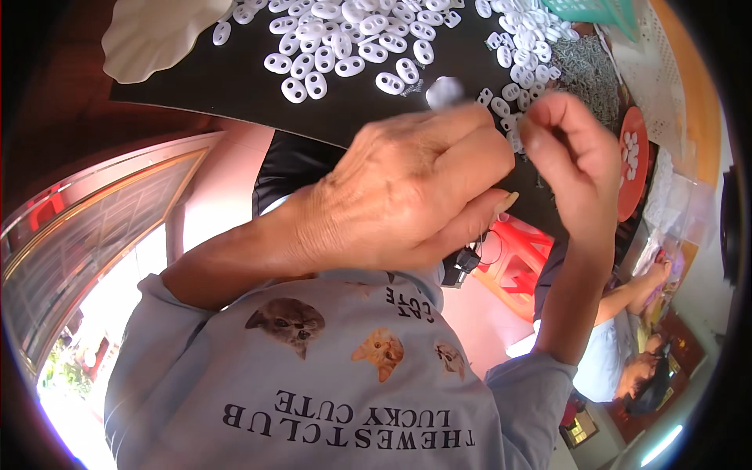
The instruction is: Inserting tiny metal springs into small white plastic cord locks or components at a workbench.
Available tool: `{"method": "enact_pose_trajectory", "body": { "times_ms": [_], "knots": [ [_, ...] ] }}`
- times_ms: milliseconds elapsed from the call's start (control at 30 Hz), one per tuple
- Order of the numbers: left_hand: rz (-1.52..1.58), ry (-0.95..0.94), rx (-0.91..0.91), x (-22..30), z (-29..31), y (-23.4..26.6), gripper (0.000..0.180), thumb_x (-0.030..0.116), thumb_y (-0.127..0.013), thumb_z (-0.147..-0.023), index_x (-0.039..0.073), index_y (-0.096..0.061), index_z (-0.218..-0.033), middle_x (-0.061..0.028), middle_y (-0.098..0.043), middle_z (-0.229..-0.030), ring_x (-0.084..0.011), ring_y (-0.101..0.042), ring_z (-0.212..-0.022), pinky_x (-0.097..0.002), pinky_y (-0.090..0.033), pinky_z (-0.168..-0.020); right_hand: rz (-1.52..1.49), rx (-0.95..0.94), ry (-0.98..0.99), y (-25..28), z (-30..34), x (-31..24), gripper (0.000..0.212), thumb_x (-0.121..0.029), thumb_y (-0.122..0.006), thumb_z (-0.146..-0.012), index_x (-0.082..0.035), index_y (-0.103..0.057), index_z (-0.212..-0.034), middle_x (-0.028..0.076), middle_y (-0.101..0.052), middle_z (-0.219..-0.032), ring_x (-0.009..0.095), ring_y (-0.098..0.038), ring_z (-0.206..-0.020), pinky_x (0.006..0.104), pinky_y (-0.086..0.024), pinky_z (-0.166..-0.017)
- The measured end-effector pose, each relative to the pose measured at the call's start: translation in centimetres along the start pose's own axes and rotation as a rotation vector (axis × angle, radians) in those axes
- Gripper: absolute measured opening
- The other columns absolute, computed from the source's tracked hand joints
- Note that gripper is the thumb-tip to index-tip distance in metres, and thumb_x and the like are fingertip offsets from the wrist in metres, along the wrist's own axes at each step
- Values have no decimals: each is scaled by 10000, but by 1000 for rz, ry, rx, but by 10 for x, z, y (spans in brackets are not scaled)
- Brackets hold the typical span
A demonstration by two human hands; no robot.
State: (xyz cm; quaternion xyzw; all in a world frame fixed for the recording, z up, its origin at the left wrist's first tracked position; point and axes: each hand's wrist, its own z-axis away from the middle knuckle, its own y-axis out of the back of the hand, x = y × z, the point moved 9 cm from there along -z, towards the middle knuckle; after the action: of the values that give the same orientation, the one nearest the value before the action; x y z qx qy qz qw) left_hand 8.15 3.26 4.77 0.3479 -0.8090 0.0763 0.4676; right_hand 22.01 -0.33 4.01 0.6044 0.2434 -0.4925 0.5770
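My left hand (423, 180) is closed above the near edge of the dark table, its back toward me, and its curled fingers hide whatever they hold. Just beyond its knuckles is a white piece (445, 92) smeared by motion; I cannot tell whether the hand touches it. To the right, my right hand (576, 149) has thumb and forefinger bent together in a pinch, with nothing I can make out between them. White oval two-holed toggles (345, 39) lie heaped beyond my hands. Smaller white pieces (521, 47) are piled at the far right, beside many tiny grey metal springs (587, 70).
A white scalloped dish (157, 39) stands at the far left. At the right are a red plate (633, 188) with small white pieces and a teal basket (607, 11). A red stool (517, 270) is below the table. Another person (615, 352) sits at the right.
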Motion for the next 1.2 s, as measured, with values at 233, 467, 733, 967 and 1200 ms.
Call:
{"method": "enact_pose_trajectory", "body": {
  "times_ms": [233, 467, 733, 967, 1200],
  "knots": [
    [-465, -130, -181, 1, -1, -17, 224, 57, -736, -682, 34, -524, -751, -75, -495, -719, -232, -549, -583, -341, -468, -496, -236, -186, -119, -25, 29, 14, 88, -45, -612, -879, 10, -551, -850, -59, -507, -708, -6, -400, -619, 170, -316, -526],
    [-397, -57, -269, 1, 6, -25, 174, 54, -677, -786, 15, -511, -751, -80, -463, -690, -239, -512, -569, -338, -422, -481, -234, -194, -84, -25, 39, 11, 127, -90, -593, -917, 6, -538, -853, -40, -488, -685, 13, -382, -604, 186, -309, -509],
    [214, 225, -228, -8, 15, -29, 88, 48, -522, -942, -22, -523, -889, -97, -498, -747, -238, -474, -613, -324, -402, -563, 3, -39, 266, -21, 48, -9, 153, -45, -639, -879, -9, -498, -828, 28, -456, -683, 100, -405, -548, 243, -346, -490],
    [180, 195, -258, -4, 15, -29, 59, 7, -522, -922, -34, -532, -880, -92, -510, -752, -228, -492, -641, -312, -401, -572, 215, -26, 480, -22, 55, -29, 132, 7, -631, -843, -6, -501, -857, 91, -476, -721, 212, -445, -529, 295, -361, -469],
    [278, 312, -245, -15, 12, -20, 69, 0, -525, -922, -20, -550, -860, -58, -512, -722, -131, -466, -597, -262, -365, -537, 158, -142, 454, -26, 47, -30, 110, 14, -613, -842, -8, -507, -861, 95, -462, -701, 215, -434, -528, 310, -348, -471]
  ]
}}
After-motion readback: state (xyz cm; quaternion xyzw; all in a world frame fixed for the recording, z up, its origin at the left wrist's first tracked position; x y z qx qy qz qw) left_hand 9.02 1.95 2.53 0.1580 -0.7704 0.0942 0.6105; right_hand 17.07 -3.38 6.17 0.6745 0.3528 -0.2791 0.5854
